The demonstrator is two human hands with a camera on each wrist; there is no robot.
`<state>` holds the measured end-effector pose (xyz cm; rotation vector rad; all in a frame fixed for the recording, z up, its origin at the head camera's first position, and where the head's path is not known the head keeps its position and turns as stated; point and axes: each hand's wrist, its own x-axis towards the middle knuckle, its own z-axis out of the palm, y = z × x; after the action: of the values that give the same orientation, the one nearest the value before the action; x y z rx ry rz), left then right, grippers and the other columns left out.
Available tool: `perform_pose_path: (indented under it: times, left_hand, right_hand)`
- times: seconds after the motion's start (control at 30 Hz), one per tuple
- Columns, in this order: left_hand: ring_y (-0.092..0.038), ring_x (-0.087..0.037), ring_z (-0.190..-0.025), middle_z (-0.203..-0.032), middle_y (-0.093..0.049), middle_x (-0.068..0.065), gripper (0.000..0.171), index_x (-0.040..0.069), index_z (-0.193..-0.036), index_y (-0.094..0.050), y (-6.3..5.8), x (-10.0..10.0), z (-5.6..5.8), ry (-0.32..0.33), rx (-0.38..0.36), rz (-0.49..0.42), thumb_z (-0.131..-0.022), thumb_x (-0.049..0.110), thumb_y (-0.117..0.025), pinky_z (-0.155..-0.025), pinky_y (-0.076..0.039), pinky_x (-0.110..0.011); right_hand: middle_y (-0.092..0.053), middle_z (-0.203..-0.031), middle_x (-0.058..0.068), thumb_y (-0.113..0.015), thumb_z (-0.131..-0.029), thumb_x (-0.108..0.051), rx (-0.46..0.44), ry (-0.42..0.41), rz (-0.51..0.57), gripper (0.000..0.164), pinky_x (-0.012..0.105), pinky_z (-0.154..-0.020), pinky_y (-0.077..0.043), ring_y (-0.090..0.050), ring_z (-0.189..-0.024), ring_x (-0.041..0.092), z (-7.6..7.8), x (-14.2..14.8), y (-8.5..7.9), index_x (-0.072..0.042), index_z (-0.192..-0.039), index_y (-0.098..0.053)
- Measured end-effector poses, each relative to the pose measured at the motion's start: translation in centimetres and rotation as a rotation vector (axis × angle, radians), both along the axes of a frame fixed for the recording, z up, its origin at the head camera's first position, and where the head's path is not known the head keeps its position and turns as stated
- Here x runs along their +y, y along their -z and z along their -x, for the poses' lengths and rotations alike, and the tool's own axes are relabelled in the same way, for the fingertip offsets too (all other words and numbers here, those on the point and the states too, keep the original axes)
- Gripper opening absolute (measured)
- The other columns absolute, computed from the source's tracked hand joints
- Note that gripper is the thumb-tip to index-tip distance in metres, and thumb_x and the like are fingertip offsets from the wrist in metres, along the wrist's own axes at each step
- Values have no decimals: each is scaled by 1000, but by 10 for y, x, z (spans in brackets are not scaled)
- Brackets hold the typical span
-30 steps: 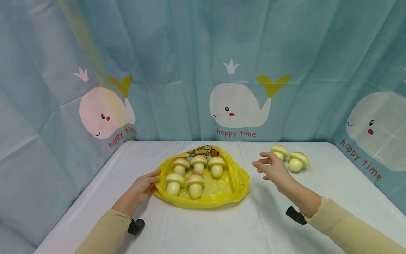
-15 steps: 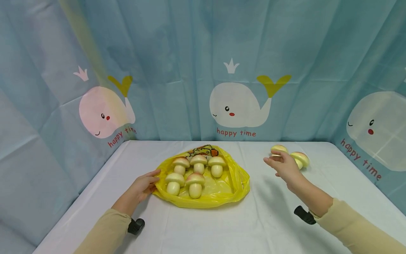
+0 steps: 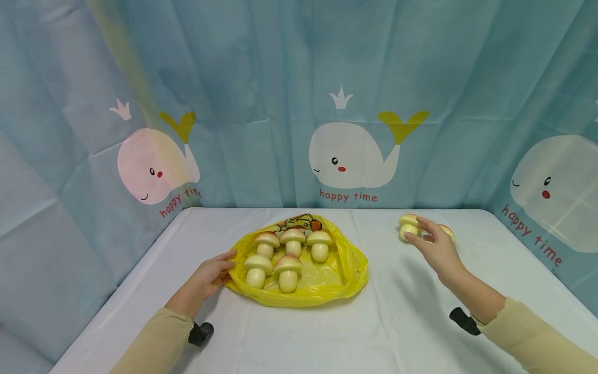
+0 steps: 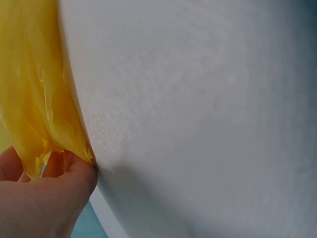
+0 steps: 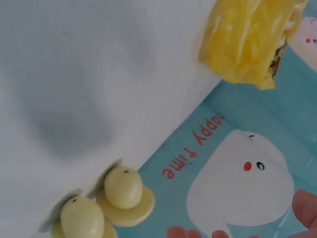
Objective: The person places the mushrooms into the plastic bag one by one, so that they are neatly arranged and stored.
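Note:
A yellow plastic bag [image 3: 299, 298] lies spread on the table with its mouth facing me. Several toy mushrooms [image 3: 288, 275] with pale stems and pinkish-cream caps stand inside it. My left hand [image 3: 207, 275] pinches the bag's left edge, and the gathered plastic [image 4: 54, 109] shows between thumb and fingers in the left wrist view. Farther right, my right hand [image 3: 436, 252] hovers with fingers loosely bent, holding nothing. Beside its fingertips is one loose mushroom [image 3: 408, 227]; a second mushroom [image 3: 449, 232] is mostly hidden behind the hand. Both loose mushrooms [image 5: 124, 188] show in the right wrist view.
A white cloth covers the table [image 3: 327, 337]. Blue curtains [image 3: 261, 104] printed with whales rise behind it and at both sides. Each wrist wears a small black device [image 3: 201, 334].
My right hand has moved to the right, from the side of the loose mushrooms to in front of them. The left hand and the bag have stayed still.

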<state>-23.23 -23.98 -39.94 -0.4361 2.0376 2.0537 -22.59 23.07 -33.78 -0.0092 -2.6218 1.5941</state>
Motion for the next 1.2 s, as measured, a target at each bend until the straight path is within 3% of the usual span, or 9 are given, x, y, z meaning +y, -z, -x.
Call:
perform_pose_path:
  times: [0.37,0.57,0.77,1.07,1.2]
  left_hand:
    - [-35,-33,-130,-155,-21,-27,53,1,-152,-27,1,-2,1,4,-4,-2,-102,5,-43,-98,-39,-35]
    - [-38,-31,-126,-155,-21,-27,53,0,-152,-26,0,-2,0,15,-1,0,-102,4,-43,-93,-41,-31]
    - [-38,-31,-126,-155,-22,-26,52,1,-152,-27,0,-1,0,5,-5,5,-102,4,-43,-95,-41,-33]
    - [-33,-35,-132,-155,-20,-26,52,0,-152,-27,1,0,0,1,1,-8,-102,4,-42,-108,-31,-43]
    - [-32,-35,-134,-156,-20,-26,52,1,-152,-27,0,0,0,-4,-3,-12,-102,4,-42,-110,-29,-45]
  right_hand:
    - [0,-159,26,-55,-98,-43,-17,40,-44,85,67,-106,-18,-1,-142,47,7,25,10,-8,-156,-4]
    - [11,-157,29,-57,-97,-42,10,64,-96,90,70,-105,-9,6,-140,51,15,34,18,-4,-155,0]
    - [22,-151,34,-57,-97,-40,-29,94,-119,92,71,-105,-8,12,-137,55,26,46,27,-5,-154,6]
    - [20,-151,37,-57,-97,-37,-114,139,-114,92,67,-108,-10,9,-138,55,44,63,40,-6,-154,8]
    - [10,-153,36,-59,-96,-35,-128,154,-98,92,63,-110,-12,1,-140,52,52,68,45,-6,-154,7]
